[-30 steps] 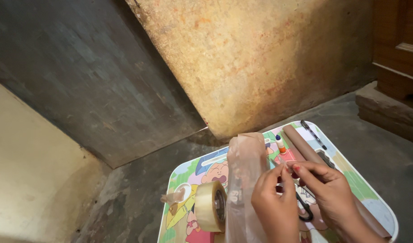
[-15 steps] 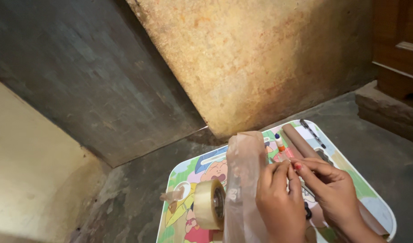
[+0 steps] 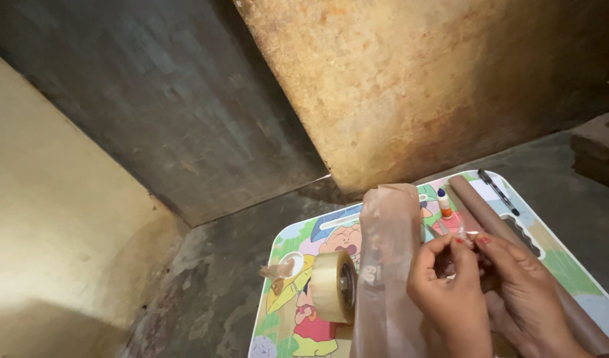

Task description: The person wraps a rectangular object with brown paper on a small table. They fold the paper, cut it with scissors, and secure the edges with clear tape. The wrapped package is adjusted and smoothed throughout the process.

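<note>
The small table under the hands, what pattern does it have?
The small table bears a bright cartoon print in green, yellow, blue and red, seen in the head view.

left hand [image 3: 450, 292]: fingers curled, thumb and forefinger pinched together
right hand [image 3: 526, 292]: fingertips pinched (touching the left's)

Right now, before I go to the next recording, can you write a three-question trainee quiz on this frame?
1. True or false: the roll of clear packing tape stands on edge on the cartoon-printed table.
2. Which lies nearest the table's far edge? A) small white glue bottle with orange cap B) black pen C) long brown paper roll
3. What do the left hand and right hand do at their fingertips?

Key:
1. True.
2. B.
3. They pinch a small thin piece together, beside the upright translucent plastic bag; what it is cannot be told.
</note>
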